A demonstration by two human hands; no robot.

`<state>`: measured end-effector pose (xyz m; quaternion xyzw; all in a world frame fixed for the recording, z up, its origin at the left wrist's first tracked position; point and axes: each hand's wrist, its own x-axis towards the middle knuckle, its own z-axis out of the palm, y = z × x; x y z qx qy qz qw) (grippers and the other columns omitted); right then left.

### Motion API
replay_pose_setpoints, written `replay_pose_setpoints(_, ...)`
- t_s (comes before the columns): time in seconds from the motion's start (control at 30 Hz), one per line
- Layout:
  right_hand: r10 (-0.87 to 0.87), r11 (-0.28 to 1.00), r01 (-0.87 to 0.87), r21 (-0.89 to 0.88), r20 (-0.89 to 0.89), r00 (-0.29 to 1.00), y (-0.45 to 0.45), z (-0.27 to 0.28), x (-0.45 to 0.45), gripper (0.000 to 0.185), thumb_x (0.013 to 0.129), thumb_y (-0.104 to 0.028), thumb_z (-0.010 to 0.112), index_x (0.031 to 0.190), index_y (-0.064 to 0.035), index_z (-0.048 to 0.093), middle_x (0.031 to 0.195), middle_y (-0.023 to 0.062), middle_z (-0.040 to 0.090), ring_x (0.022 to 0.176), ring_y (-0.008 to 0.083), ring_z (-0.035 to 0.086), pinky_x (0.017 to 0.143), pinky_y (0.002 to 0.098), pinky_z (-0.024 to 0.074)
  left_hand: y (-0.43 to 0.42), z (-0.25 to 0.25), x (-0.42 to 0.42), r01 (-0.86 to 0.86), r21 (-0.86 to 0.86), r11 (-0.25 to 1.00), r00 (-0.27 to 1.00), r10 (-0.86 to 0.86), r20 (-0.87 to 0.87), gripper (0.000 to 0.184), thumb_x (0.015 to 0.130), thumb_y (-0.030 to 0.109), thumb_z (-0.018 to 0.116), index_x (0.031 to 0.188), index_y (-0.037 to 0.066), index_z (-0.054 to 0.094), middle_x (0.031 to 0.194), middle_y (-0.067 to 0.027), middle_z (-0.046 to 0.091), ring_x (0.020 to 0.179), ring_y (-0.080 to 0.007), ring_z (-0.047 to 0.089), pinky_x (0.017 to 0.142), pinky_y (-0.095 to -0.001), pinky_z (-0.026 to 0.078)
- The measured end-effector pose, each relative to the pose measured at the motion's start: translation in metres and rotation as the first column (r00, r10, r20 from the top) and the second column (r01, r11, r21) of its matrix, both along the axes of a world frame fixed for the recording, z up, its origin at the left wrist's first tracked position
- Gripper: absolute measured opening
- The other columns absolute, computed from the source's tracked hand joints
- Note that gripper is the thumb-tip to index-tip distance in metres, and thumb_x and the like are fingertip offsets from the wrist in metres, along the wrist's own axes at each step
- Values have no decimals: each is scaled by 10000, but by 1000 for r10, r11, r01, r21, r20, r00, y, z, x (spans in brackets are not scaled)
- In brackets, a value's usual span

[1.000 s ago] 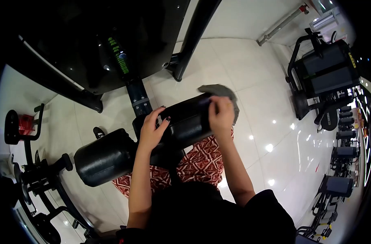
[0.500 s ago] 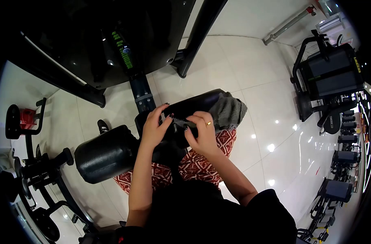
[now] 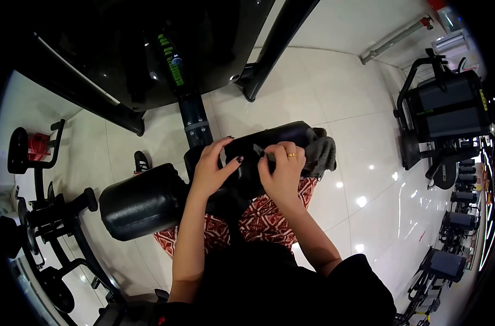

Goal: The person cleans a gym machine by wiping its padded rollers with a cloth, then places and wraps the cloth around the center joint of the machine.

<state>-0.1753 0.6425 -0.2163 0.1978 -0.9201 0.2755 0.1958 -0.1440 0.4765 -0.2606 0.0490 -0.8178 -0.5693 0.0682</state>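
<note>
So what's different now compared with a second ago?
The right hand has come inward from the outer end of the right cushion, toward the left hand; whether it grips anything is unclear. The grey towel, blurred around that end before, now sits bunched there. The left hand stays at the cushion's inner end, and the left cushion looks unchanged.

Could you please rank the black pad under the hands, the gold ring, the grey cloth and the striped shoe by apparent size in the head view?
1. Black pad, though partly covered
2. Grey cloth
3. Striped shoe
4. Gold ring
</note>
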Motion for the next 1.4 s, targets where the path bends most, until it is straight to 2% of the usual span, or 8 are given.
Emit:
replay_pose_setpoints(0.23, 252, 968, -251, -20, 40, 967, -4, -2, 12, 184, 679, -119, 653, 845, -105, 576, 885, 43, 523, 846, 248, 478, 753, 388, 341, -1, -1, -2, 11, 14, 1000, 1000, -11, 5, 442, 771, 262, 672, 1148, 72, 539, 1176, -103, 556, 1118, -288, 490, 948, -348, 378)
replay_pose_setpoints(0.47, 55, 998, -54, -14, 27, 998, 13, 1, -7, 155, 671, -133, 632, 809, -95, 571, 864, 41, 531, 835, 248, 471, 754, 383, 335, 0, 0, -2, -14, 19, 1000, 1000, 14, 17, 432, 769, 262, 676, 1136, 73, 546, 1162, -102, 561, 1102, -285, 503, 933, -346, 390)
replay_pose_setpoints(0.67, 210, 978, -210, 9, 27, 977, 3, 5, 6, 175, 669, -110, 636, 830, -105, 569, 873, 31, 521, 856, 234, 469, 798, 377, 319, 0, -1, -3, 0, 32, 999, 1000, -1, 18, 428, 772, 253, 677, 1135, 69, 545, 1156, -102, 564, 1106, -279, 508, 927, -340, 395)
replay_pose_setpoints(0.77, 213, 977, -213, -6, 59, 975, 10, 6, 2, 178, 672, -94, 636, 838, -104, 573, 877, 32, 524, 855, 230, 468, 793, 379, 319, 0, 0, -3, -8, 52, 999, 1000, 8, 13, 425, 772, 244, 675, 1134, 63, 545, 1153, -105, 565, 1102, -279, 512, 929, -339, 395)
replay_pose_setpoints(0.87, 100, 995, -99, -20, 76, 992, 2, 5, 2, 169, 683, -100, 633, 841, -101, 572, 883, 39, 524, 854, 241, 465, 787, 387, 320, 0, -1, -3, -2, 56, 998, 1000, 2, 11, 422, 773, 239, 673, 1133, 59, 544, 1150, -109, 566, 1097, -280, 515, 927, -339, 396)
replay_pose_setpoints(1.07, 206, 978, -208, 15, 84, 975, -15, 5, 17, 182, 695, -95, 627, 867, -99, 568, 896, 45, 517, 882, 253, 461, 819, 398, 320, -1, -3, -4, 4, 80, 997, 1000, -5, 5, 427, 776, 247, 665, 1134, 49, 543, 1153, -114, 566, 1104, -283, 512, 933, -337, 393)
replay_pose_setpoints(1.2, 139, 990, -135, -36, 118, 983, -7, 4, 9, 171, 699, -89, 628, 856, -103, 565, 892, 40, 516, 875, 247, 460, 809, 392, 310, -1, -2, -2, -11, 45, 999, 999, 9, 34, 435, 785, 267, 655, 1146, 53, 541, 1170, -115, 561, 1114, -283, 506, 943, -339, 388)
replay_pose_setpoints(1.4, 115, 992, -118, 33, 79, 990, -13, 5, 15, 187, 705, -107, 634, 875, -101, 559, 909, 43, 513, 893, 253, 453, 829, 399, 308, 0, 0, -2, -10, 57, 998, 999, 8, 46, 439, 782, 281, 665, 1150, 73, 545, 1175, -111, 561, 1124, -282, 501, 943, -342, 388)
